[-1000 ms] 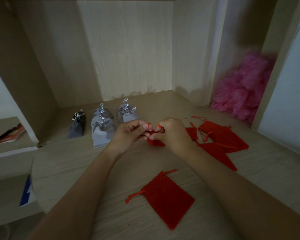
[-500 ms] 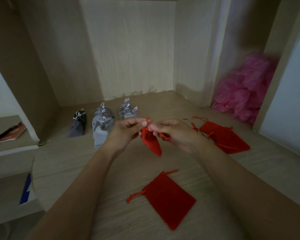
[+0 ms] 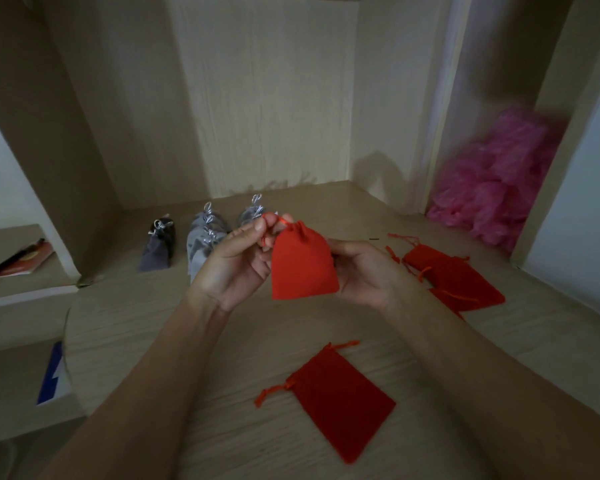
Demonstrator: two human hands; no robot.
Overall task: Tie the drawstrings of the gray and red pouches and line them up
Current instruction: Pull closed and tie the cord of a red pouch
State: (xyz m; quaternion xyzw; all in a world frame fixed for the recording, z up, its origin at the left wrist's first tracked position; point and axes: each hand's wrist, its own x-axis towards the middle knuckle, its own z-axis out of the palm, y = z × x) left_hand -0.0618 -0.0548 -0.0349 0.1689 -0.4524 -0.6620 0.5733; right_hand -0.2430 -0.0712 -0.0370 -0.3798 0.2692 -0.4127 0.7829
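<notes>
Held red pouch (image 3: 303,268): off the table (image 3: 222,341), mid-frame between both hands. Broad face towards the camera. Long axis runs 12 to 6, with the gathered mouth at 12 leaning a touch to 11 and the flat bottom edge at 6.

Left hand (image 3: 236,265): at 9 o'clock of the pouch. Thumb and fingertips are pinched tight on the red drawstring (image 3: 280,221) just above the mouth.

Right hand (image 3: 364,271): at 3 o'clock, palm turned inward against the pouch's right edge. Its fingers go behind the cloth, so I cannot tell whether they grip.

Gray pouches (image 3: 205,240): tied and standing in columns at 10 o'clock of the held one, towards the back wall.

Flat red pouch (image 3: 343,400): lies at 6 o'clock on the table, cords loose.

Red pouch pile (image 3: 458,278): at 3 o'clock, beyond the right hand.

Pink plastic heap (image 3: 499,181): at 2 o'clock in the corner.

Against half a second ago: the pouch then hung narrow and edge-on, its tip slanting to 5. It now shows its full face and sits higher. The right hand has dropped from the cord to the pouch's side. The pouches on the table are unmoved.
</notes>
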